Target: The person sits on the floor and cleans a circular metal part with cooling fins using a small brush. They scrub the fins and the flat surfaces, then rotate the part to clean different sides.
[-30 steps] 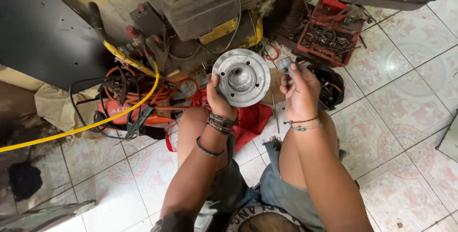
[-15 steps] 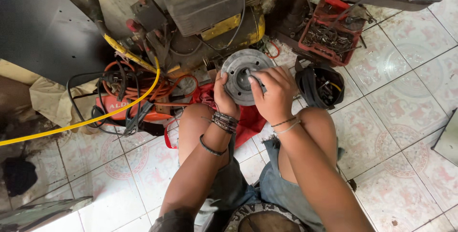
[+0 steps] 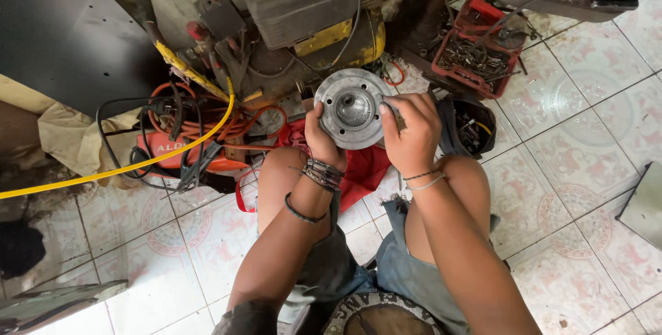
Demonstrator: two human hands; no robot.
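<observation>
Tiled floor (image 3: 572, 135), machine (image 3: 303, 4) behind. Left hand (image 3: 323, 143) grips metal disc (image 3: 352, 109) by lower rim; right hand (image 3: 412, 135) pinches its right edge. Disc looks heavy, rigid, possibly greasy; rim is the best hold.

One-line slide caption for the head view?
Both hands, left and right, hold a round grey metal disc above a tiled floor.

Left hand (image 3: 321, 143) grips round grey metal flanged disc (image 3: 350, 108) at 7 o'clock; right hand (image 3: 412, 132) pinches its 3 o'clock rim.
</observation>
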